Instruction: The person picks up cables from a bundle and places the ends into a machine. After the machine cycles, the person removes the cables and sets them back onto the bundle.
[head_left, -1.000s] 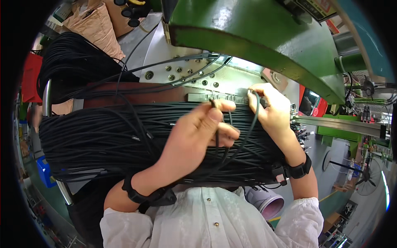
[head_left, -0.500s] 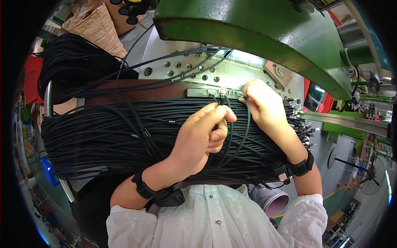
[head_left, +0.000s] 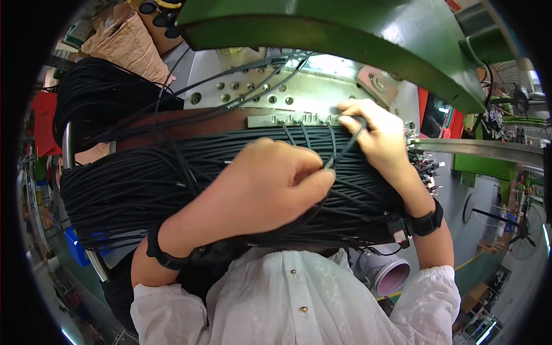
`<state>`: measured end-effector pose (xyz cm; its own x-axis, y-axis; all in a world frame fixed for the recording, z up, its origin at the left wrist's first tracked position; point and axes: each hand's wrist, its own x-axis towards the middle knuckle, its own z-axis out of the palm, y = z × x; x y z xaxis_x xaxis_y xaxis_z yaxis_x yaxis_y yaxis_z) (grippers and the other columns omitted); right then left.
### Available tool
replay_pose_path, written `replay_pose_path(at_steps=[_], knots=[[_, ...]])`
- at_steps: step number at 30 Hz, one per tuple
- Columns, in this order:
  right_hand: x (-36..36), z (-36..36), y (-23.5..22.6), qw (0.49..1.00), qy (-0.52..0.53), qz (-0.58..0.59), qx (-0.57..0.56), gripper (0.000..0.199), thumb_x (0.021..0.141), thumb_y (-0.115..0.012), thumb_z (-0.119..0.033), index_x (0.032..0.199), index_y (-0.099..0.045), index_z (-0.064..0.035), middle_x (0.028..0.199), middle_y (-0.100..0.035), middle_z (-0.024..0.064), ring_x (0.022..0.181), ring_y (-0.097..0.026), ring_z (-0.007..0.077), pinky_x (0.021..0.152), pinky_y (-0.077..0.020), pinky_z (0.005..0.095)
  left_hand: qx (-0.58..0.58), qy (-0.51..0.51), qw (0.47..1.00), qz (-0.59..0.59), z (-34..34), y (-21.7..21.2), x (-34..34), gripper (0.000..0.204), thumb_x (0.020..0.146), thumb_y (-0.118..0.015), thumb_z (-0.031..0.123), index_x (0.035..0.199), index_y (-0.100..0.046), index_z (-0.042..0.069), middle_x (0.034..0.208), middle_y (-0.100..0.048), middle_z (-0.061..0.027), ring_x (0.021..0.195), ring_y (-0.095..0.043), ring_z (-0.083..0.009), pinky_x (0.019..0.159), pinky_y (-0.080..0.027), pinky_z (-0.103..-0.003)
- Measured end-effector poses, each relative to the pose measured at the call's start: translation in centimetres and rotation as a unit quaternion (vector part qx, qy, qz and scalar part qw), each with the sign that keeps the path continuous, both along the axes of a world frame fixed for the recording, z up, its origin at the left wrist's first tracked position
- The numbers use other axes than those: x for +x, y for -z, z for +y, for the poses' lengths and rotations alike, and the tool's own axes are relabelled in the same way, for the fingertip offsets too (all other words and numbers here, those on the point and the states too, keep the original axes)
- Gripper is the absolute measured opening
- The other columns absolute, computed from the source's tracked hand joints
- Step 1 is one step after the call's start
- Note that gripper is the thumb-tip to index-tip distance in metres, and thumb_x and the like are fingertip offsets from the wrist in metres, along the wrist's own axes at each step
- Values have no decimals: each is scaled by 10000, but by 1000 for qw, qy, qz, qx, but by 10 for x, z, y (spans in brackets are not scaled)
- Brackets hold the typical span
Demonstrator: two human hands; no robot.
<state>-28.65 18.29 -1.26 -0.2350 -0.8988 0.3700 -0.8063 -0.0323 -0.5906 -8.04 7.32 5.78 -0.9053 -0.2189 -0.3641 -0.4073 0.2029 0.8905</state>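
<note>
Both hands at the slotted metal bar (head_left: 255,122). The left hand (head_left: 273,184), slightly blurred, has its thumb and forefinger pressed together, pinching what appears to be the lower run of the dark cable (head_left: 349,143); its other fingers are curled out of sight. The right hand (head_left: 376,131) pinches the same cable's upper bend between thumb and fingers at the bar's right end (the cable's tip is hidden, so its seating cannot be told). The dark cable thus arches between the two hands, above the cable bundle (head_left: 132,184). To the left of the right hand, three thin leads (head_left: 333,141) run down from the bar's slots toward the bundle.

Likely faults: a pull by the left hand on the arched run could draw the tip askew in the right fingers, or leave it tilted in its slot. The nearest lead passes just beside the left fingertips; snagged there, it could be tugged out of the bar. Similar dark strands lying beneath could be caught up with the held one. Finally, the green machine body (head_left: 328,29) overhangs the metal plate (head_left: 210,95) behind the bar, and a hand lifted carelessly could knock against it.
</note>
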Motion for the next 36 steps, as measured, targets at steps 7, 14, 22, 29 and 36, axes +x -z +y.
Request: replay_pose_path(at_steps=[7,14,22,29,36], knots=[[-6,4,20,994,-34,97,48,122,825,-654,-45,928,-590,-33,833,-647,131,753,-646,328,665,-522,367,-581,-79,793,167,-76,44,-21,364,907,-608,261,1144,-623,-14,1148,-640,-173,1091,-563,-344,996,-409,-409],[-9,2,10,991,-57,98,75,154,816,-650,22,931,-551,-3,897,-638,140,819,-639,337,728,-523,354,-106,-68,978,166,-107,64,-81,346,1000,-510,256,1167,-615,-27,860,-686,-145,680,-649,-207,551,-509,-307],[-18,0,8,984,-78,-24,156,142,811,-661,-4,926,-578,11,926,-605,100,848,-598,207,760,-488,301,90,-129,987,-30,-110,72,-96,348,976,-535,313,1015,-640,-16,855,-684,-130,721,-636,-176,636,-518,-295],[-86,-53,7,957,186,110,195,239,873,-667,-194,1045,-662,-29,959,-672,55,815,-598,114,736,-478,266,81,-99,992,6,-112,89,-98,467,979,-512,449,1033,-645,5,846,-711,-99,645,-648,-120,564,-490,-238],[-83,-49,8,961,221,30,166,274,909,-623,-238,1090,-652,-35,934,-664,67,751,-599,93,606,-471,243,216,-89,970,63,-113,52,-69,359,983,-566,343,1039,-630,-6,807,-661,-99,642,-633,-119,518,-518,-182]])
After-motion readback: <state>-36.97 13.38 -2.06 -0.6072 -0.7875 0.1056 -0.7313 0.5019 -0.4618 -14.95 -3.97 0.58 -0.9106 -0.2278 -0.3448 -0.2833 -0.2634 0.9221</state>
